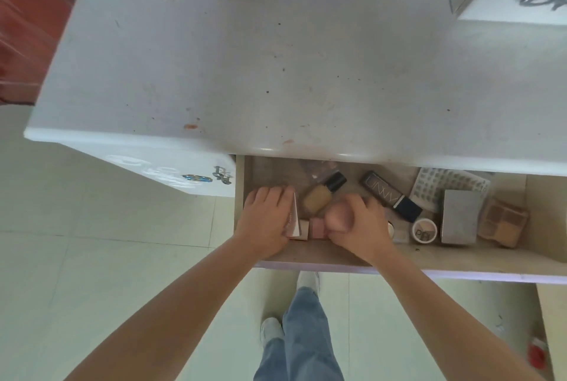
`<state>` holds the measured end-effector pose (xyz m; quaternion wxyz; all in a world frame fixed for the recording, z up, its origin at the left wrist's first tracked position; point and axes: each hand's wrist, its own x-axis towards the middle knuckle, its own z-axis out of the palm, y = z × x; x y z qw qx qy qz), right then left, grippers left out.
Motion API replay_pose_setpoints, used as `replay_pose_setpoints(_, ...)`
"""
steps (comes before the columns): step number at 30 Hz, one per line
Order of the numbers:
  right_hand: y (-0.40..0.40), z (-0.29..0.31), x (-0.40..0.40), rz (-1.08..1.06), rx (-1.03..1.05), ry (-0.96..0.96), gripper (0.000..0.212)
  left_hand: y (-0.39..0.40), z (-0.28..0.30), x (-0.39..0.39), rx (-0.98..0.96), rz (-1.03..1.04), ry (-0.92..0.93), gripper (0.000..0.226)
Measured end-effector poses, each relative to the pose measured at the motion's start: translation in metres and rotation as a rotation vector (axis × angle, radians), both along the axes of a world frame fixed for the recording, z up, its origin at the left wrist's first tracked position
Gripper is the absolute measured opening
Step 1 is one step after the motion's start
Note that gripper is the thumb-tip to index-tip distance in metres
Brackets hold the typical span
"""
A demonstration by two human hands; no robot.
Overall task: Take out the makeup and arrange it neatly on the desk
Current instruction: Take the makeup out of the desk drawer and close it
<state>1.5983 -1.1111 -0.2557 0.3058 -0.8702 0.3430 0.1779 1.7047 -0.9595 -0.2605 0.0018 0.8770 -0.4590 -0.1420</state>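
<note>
Pink sponge [337, 218] in right hand [360, 228]

Worktop [276, 58] white, speckled with dark dots and a reddish smear. Drawer [322, 253] pale wood inside. Foundation bottle [316, 198] tan with black cap. Dark tube [391, 196] with silver lettering. Sponge [337, 218] pink. Eyeshadow palette [503, 222] brown squares. Grey box [460, 216]. Jeans [302, 334] blue. Floor [107, 242] cream tiles.

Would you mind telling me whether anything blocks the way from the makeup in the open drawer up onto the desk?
Nothing visible does: the drawer is open at the top, and the desk surface just above it is bare.
</note>
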Motion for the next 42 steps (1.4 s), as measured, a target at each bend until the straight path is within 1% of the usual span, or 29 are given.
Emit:
replay_pose_setpoints(2,0.004,0.022,0.0,0.046,0.054,-0.111,0.068,0.014,0.013,0.004,-0.182,-0.042,-0.087,0.096)
replay_pose_setpoints(3,0.005,0.033,0.002,0.088,0.045,-0.157,0.068,0.02,0.02,0.009,-0.247,-0.043,-0.139,0.098)
replay_pose_setpoints(5,0.007,0.054,0.014,0.2,-0.014,-0.227,0.066,0.032,0.034,0.024,-0.316,-0.07,-0.233,0.092)
replay_pose_setpoints(7,0.008,0.072,0.036,0.281,-0.067,-0.324,0.064,0.042,0.05,0.045,-0.358,-0.089,-0.331,0.076)
replay_pose_setpoints(8,0.009,0.079,0.049,0.31,-0.088,-0.372,0.064,0.047,0.056,0.058,-0.36,-0.089,-0.362,0.073)
replay_pose_setpoints(9,0.011,0.085,0.062,0.342,-0.107,-0.411,0.063,0.053,0.061,0.072,-0.348,-0.087,-0.378,0.075)
replay_pose_setpoints(12,0.024,0.1,0.107,0.434,-0.133,-0.404,0.064,0.074,0.07,0.112,-0.268,-0.061,-0.362,0.093)
replay_pose_setpoints(16,0.056,0.095,0.163,0.593,-0.154,-0.418,0.066,0.12,0.074,0.161,-0.186,0.038,-0.344,0.099)
replay_pose_setpoints(19,0.088,0.087,0.204,0.682,-0.157,-0.358,0.068,0.155,0.065,0.198,-0.157,0.059,-0.363,0.098)
replay_pose_setpoints(23,0.126,0.073,0.248,0.689,-0.127,-0.342,0.067,0.191,0.056,0.245,-0.156,0.026,-0.272,0.089)
replay_pose_setpoints(27,0.159,0.063,0.289,0.65,-0.049,-0.358,0.065,0.21,0.05,0.282,-0.236,-0.102,-0.209,0.078)
replay_pose_setpoints(29,0.169,0.062,0.306,0.629,-0.018,-0.379,0.067,0.212,0.046,0.294,-0.269,-0.178,-0.229,0.081)
replay_pose_setpoints(32,0.173,0.062,0.319,0.639,0.044,-0.367,0.071,0.221,0.041,0.309,-0.3,-0.21,-0.272,0.087)
replay_pose_setpoints(35,0.168,0.058,0.319,0.66,0.053,-0.337,0.082,0.228,0.033,0.32,-0.349,-0.221,-0.262,0.089)
replay_pose_setpoints(38,0.169,0.056,0.316,0.649,0.033,-0.362,0.083,0.227,0.027,0.324,-0.387,-0.234,-0.206,0.079)
replay_pose_setpoints(42,0.168,0.054,0.31,0.641,0.059,-0.423,0.078,0.227,0.026,0.325,-0.347,-0.222,-0.158,0.073)
